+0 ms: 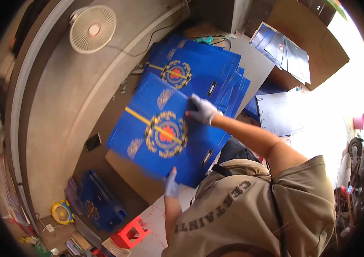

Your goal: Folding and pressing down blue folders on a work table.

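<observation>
A large blue printed panel [141, 100] with a round gold-and-red emblem and a yellow stripe lies tilted in front of me. My left hand [172, 184], in a pale glove, grips its near edge; the thumb shows on top and the other fingers are hidden. At the far edge my right hand [203, 110], also gloved, has its fingers closed on the panel. Just beyond lies a stack of similar blue panels [207, 60], fanned out on the right side. The held panel overlaps the stack's near part.
More blue panels [100, 201] stand at the lower left beside a red plastic stool [131, 233]. A dark phone [93, 141] lies near the left wall. A white fan [93, 29] and a small yellow fan [62, 212] are on the left. Cardboard [323, 47] with glossy sheets [282, 51] stands far right.
</observation>
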A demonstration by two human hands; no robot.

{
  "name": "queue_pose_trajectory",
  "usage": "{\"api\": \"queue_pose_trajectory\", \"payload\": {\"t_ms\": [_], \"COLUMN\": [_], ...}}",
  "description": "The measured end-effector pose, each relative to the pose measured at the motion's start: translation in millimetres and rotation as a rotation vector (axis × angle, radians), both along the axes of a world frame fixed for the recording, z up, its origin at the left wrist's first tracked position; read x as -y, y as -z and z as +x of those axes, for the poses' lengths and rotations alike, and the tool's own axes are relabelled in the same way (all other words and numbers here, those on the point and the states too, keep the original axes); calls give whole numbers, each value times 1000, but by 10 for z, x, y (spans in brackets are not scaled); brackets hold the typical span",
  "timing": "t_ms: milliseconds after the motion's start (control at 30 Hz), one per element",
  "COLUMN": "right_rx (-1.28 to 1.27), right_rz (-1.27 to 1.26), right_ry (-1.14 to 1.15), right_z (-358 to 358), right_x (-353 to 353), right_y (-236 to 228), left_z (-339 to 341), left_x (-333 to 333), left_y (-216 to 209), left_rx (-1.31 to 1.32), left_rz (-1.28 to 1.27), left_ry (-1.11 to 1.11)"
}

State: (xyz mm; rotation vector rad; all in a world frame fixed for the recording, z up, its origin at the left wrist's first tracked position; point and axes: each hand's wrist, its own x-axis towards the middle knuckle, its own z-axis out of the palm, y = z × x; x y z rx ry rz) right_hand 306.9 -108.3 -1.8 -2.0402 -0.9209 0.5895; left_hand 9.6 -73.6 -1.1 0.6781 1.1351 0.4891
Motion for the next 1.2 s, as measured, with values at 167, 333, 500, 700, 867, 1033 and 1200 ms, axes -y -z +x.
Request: {"api": "queue_pose_trajectory", "payload": {"t_ms": [167, 333, 500, 700, 867, 1033, 1200], "right_rx": [312, 479, 545, 363, 75, -123, -872], "right_rz": [-205, -284, -282, -249, -360, -555, -82], "right_ry": [7, 291, 127, -14, 289, 44, -115], "right_z": [1491, 2392, 1999, 1742, 2191, 2251, 2029], "right_x": [-569, -682, -363, 73, 258, 281, 384], "right_y": [-353, 324, 506, 519, 536, 238, 555], "left_z": [1949, 2758, 2618, 2341, 2656, 2379, 2230], "left_x": [-297, -406, -826, -1034, -870, -1023, -771], "left_y": [435, 452, 720, 708, 514, 619, 374], "left_rx": [-53, -1336, -897, -814, -893, -701, -250], "left_rz": [375, 549, 329, 234, 255, 85, 18], "left_ry": [-95, 134, -52, 90, 236, 107, -3]}}
